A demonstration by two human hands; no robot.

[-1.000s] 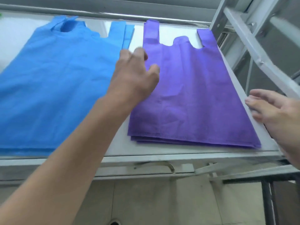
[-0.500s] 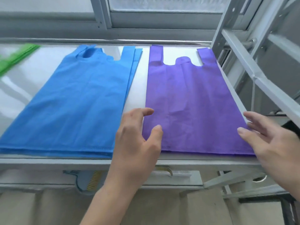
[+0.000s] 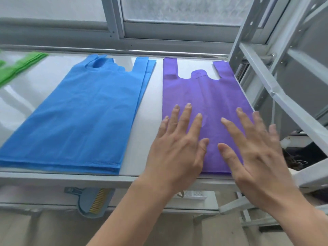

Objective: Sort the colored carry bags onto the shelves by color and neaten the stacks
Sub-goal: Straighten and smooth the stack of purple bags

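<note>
A stack of purple carry bags (image 3: pixel 200 93) lies flat at the right end of the white shelf (image 3: pixel 150 107), handles pointing to the window. My left hand (image 3: pixel 177 146) lies flat on the stack's near left part, fingers straight and spread. My right hand (image 3: pixel 252 148) lies flat on its near right part, fingers spread too. A stack of blue carry bags (image 3: pixel 83 118) lies to the left, a strip of bare shelf between the two stacks. Green bags (image 3: pixel 19 66) show at the far left edge.
A grey metal frame upright and slanted brace (image 3: pixel 262 75) stand close to the purple stack's right side. A window frame (image 3: pixel 117 20) runs behind the shelf. Below the shelf's front edge hangs a blue dustpan-like tool (image 3: pixel 92 201) above a lower shelf.
Both hands have moved from the purple stack's sides onto its top and now lie flat there. The stack's edges look squarer than a second ago. The view has tilted up.
</note>
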